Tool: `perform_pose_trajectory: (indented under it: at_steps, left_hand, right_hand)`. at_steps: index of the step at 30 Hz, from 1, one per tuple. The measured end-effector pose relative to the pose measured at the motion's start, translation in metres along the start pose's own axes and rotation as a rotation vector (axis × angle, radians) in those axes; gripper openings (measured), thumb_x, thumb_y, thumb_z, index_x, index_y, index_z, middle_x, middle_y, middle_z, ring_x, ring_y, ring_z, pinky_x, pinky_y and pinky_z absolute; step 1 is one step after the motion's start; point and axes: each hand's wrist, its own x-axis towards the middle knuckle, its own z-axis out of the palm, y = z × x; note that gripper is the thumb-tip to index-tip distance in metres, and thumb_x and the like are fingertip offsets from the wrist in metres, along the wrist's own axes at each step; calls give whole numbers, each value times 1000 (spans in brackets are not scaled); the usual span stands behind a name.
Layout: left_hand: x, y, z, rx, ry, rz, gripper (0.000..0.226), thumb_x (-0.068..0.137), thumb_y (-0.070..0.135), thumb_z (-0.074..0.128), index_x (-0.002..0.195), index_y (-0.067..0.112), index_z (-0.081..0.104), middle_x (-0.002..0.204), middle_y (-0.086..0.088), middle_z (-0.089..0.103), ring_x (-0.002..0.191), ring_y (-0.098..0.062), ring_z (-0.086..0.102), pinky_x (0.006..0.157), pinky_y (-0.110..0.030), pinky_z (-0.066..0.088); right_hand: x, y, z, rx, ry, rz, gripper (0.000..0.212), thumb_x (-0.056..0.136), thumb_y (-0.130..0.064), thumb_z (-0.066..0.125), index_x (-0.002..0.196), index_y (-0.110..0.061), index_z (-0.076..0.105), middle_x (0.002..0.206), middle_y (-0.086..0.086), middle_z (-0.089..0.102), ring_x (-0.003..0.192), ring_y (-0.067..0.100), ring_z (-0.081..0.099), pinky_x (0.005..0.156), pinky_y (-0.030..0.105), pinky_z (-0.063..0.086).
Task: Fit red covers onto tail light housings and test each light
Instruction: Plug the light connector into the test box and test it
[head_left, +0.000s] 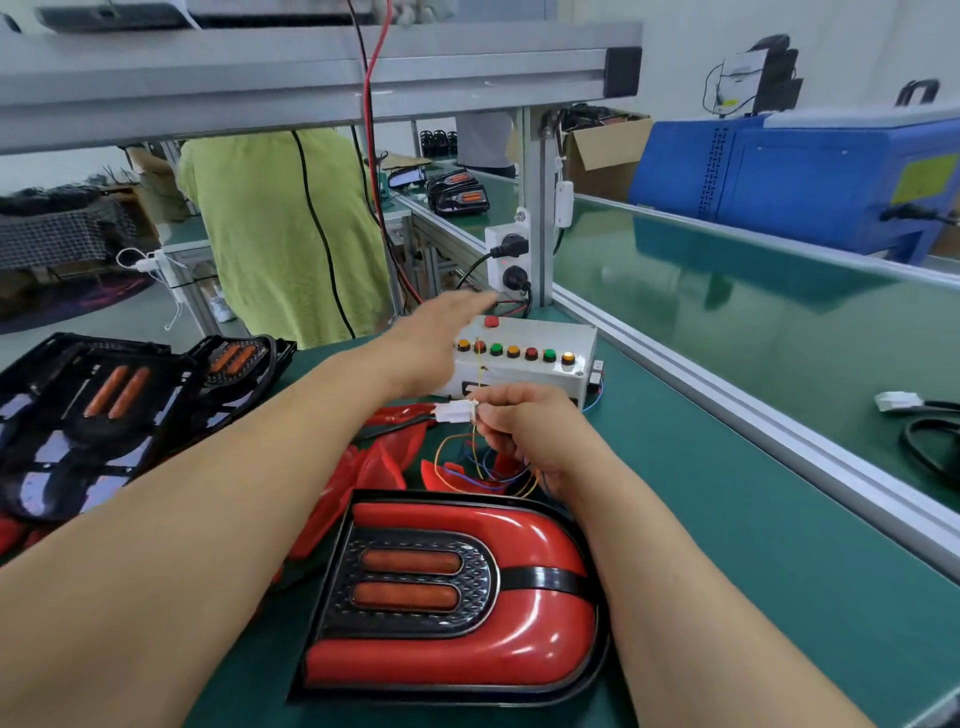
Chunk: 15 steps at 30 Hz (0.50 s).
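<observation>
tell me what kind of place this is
Probably a tail-light assembly line: a green conveyor, a test box with buttons, and a tail light beside bare housings.

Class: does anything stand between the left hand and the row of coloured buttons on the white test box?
Nothing visible blocks it. The left hand hovers at the white test box's left end; only a thin yellow wire from the right hand's white plug crosses there.

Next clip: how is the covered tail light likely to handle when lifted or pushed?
The tail light looks like rigid moulded plastic: probably stiff, fairly light. Its glossy red cover may be slippery. Lying flat on the green mat, it should slide, not roll, though the wires the right hand holds could tug it.
</observation>
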Motion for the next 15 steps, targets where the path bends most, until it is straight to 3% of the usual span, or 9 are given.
perform_pose_trajectory:
  at_steps: [4,7,11,15]
  left_hand:
    - [-13,-13,0,-46,14,-59,91,82,-20,35,155,33,20,163,5,17,147,-17,23,109,-23,24]
    - [-16,-10,6,-41,-9,-27,92,82,-20,35,155,35,20,160,2,24,145,-21,29,109,-31,33]
    - [-17,-5,6,-14,-22,-11,91,83,-18,36,155,34,18,159,-1,26,145,-21,27,108,-31,32]
    - [-14,6,7,102,-37,25,92,82,-17,38,155,35,19,159,-3,26,145,-23,24,111,-43,32]
  right_hand:
    - [-2,-3,1,-2,13,16,22,94,5,56,87,-10,69,62,-1,65,60,11,53,56,17,48]
    - [-4,-4,1,2,8,16,20,94,5,55,91,-8,69,67,2,64,60,11,52,56,16,48]
    - [-5,-5,0,-8,7,24,18,95,4,55,95,-7,69,70,3,64,60,10,53,57,17,48]
    - [-6,-6,1,-12,8,17,21,95,4,55,89,-11,68,69,2,64,61,10,53,59,17,48]
